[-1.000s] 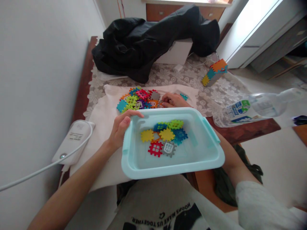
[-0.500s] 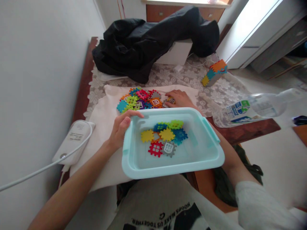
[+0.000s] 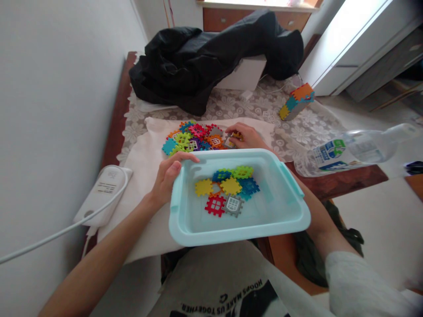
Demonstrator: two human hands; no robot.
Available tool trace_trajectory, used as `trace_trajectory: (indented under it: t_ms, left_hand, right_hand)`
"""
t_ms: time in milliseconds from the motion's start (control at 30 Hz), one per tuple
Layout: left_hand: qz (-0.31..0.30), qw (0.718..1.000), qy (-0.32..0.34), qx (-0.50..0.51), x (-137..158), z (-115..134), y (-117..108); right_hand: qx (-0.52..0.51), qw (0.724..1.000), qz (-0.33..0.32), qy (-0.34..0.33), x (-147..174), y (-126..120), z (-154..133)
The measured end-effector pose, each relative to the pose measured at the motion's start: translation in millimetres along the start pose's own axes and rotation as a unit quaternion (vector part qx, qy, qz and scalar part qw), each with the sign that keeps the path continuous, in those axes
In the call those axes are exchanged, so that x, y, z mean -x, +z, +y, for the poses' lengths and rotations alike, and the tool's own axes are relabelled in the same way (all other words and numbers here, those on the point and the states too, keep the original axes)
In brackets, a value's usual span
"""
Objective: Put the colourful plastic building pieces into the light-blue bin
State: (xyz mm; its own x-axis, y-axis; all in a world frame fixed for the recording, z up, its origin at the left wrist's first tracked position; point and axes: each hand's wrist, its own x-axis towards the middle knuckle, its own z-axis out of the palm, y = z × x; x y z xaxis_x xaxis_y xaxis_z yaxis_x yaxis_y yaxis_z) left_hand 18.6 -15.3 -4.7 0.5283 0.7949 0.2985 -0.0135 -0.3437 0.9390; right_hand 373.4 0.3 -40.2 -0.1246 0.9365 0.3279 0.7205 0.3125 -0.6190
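Observation:
My left hand (image 3: 168,172) grips the left rim of a light-blue plastic basin (image 3: 183,207), thumb above the edge. The basin is tilted toward me. Inside it lie several interlocking toy tiles, among them a yellow tile (image 3: 230,186), a red window tile (image 3: 215,205) and a grey window tile (image 3: 233,205). Behind the basin, my right hand (image 3: 249,135) has its fingers curled around a grey tile (image 3: 229,141) and a yellow piece at the right end of a colourful tile pile (image 3: 194,137). The basin's far rim partly hides that pile.
A white cloth (image 3: 139,193) lies under the pile. An assembled tile block (image 3: 296,102) stands at the back right. Nearby are a clear plastic bottle (image 3: 357,152), a black cover (image 3: 205,53) over a white box, and a white power adapter (image 3: 103,193) with its cable.
The fingers of my right hand have curled in and lifted slightly at the grey and yellow tiles. My left hand and the basin have stayed almost still.

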Motion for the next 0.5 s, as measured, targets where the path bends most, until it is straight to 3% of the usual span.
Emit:
trace_trajectory:
  t_ms: [133,267,367,500]
  left_hand:
    - [0.001,1.0,0.001,-0.007,-0.6,2.2,0.5]
    - [-0.001,1.0,0.011,-0.002,-0.9,1.3,0.8]
    - [-0.004,1.0,0.016,-0.003,-1.1,0.8,0.4]
    - [-0.007,1.0,0.01,-0.007,-1.9,1.3,0.0]
  right_hand:
    - [-0.046,0.998,0.044,0.023,-0.7,-3.5,-0.7]
    - [-0.194,0.971,0.129,0.057,-2.3,-8.4,3.9]
    - [-0.333,0.928,0.153,0.068,-1.5,-15.4,-3.4]
    - [-0.541,0.833,0.109,0.034,6.3,-27.5,-30.4]
